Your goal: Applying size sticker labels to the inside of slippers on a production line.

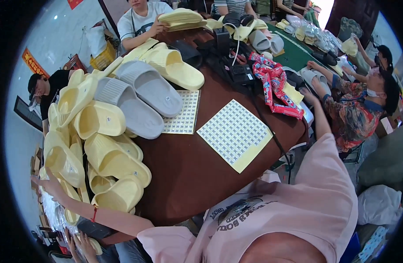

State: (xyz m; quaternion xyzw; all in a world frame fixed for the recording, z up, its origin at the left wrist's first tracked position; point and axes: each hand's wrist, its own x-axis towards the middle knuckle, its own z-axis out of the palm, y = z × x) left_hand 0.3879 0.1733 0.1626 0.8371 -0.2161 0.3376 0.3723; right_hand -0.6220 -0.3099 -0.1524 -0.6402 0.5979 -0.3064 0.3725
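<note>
Left hand (47,183) reaches past piled yellow slippers (105,171).

We sit at a big brown worktop (188,175). A pale shiny wall (56,30) shows at the upper left, and a green table (298,55) at the upper right.

One head-worn fisheye view looks steeply down — close over the brown table (188,175) (edges bending outward).
</note>
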